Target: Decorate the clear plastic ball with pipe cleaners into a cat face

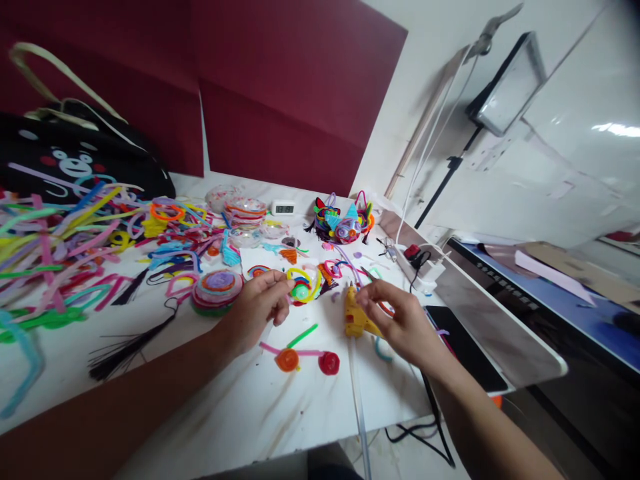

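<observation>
My left hand is closed in a pinch, its fingertips on a yellow pipe-cleaner loop with a green round centre. My right hand hovers by the yellow glue gun, thumb and finger pinched together; what they hold, if anything, I cannot make out. A dark pointed tip shows just beyond these fingers, and I cannot tell whether they touch it. A clear glue stick runs from the glue gun towards the table's front edge. Nearer me lie an orange coil and a red coil beside pink and green stems.
Loose pipe cleaners heap up at the left, before a black bag. A round coiled piece sits left of my left hand. Behind stand a small clock and colourful finished pieces. A phone and power strip lie right.
</observation>
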Demonstrator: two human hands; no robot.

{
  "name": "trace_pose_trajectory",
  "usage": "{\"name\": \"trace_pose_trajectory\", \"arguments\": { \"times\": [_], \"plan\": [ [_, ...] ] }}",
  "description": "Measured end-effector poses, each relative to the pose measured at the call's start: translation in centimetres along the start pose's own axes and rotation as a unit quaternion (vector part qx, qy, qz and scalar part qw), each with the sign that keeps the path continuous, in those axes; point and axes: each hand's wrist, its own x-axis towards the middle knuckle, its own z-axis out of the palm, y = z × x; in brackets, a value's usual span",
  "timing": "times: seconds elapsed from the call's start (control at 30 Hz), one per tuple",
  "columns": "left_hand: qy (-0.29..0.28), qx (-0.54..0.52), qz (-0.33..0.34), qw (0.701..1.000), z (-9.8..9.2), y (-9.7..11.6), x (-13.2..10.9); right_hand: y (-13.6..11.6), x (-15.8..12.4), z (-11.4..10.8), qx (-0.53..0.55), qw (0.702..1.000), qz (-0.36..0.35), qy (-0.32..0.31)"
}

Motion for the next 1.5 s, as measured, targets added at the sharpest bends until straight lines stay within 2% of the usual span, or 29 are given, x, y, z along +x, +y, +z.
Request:
{"name": "trace_pose_trajectory", "arguments": {
  "times": [0.1, 0.23, 0.33, 0.47, 0.8, 0.97, 1.17, 1.3, 1.4, 1.5],
  "plan": [
    [0.006, -0.013, 0.002, 1.000, 0.0, 0.1, 0.0, 1.2, -2.5, 0.0, -0.149, 0.986, -0.039, -0.065],
    [-0.001, -0.017, 0.004, 1.000, -0.1, 0.0, 0.1, 2.7, -3.9, 0.8, -0.310, 0.944, -0.008, -0.114],
    [0.001, -0.014, 0.006, 1.000, -0.3, -0.3, 0.1, 3.6, -3.8, 1.5, -0.375, 0.919, 0.013, -0.125],
    [0.003, -0.023, 0.001, 1.000, -0.3, -0.4, 0.1, 4.1, -3.2, 1.9, -0.386, 0.911, 0.022, -0.144],
    [-0.011, -0.009, 0.014, 1.000, -0.1, -0.1, -0.2, 3.4, -1.1, 1.8, -0.406, 0.898, 0.048, -0.163],
    [-0.018, 0.001, 0.026, 0.999, -0.2, -0.2, -0.1, 4.1, -0.5, 2.1, -0.397, 0.905, 0.041, -0.150],
    [-0.017, 0.026, 0.027, 0.999, 0.0, 0.1, -0.3, 4.2, -1.0, 0.6, -0.278, 0.955, 0.006, -0.101],
    [-0.016, 0.039, 0.028, 0.999, 0.1, 0.2, -0.3, 3.6, -1.7, -1.7, -0.051, 0.995, 0.033, -0.084],
    [-0.018, 0.062, 0.037, 0.997, 0.2, 0.2, -0.3, 2.8, -1.9, -3.0, 0.155, 0.980, 0.076, -0.101],
    [-0.029, 0.090, 0.052, 0.994, 0.2, 0.0, -0.4, 2.0, -1.7, -3.4, 0.266, 0.951, 0.097, -0.124]
  ]
}}
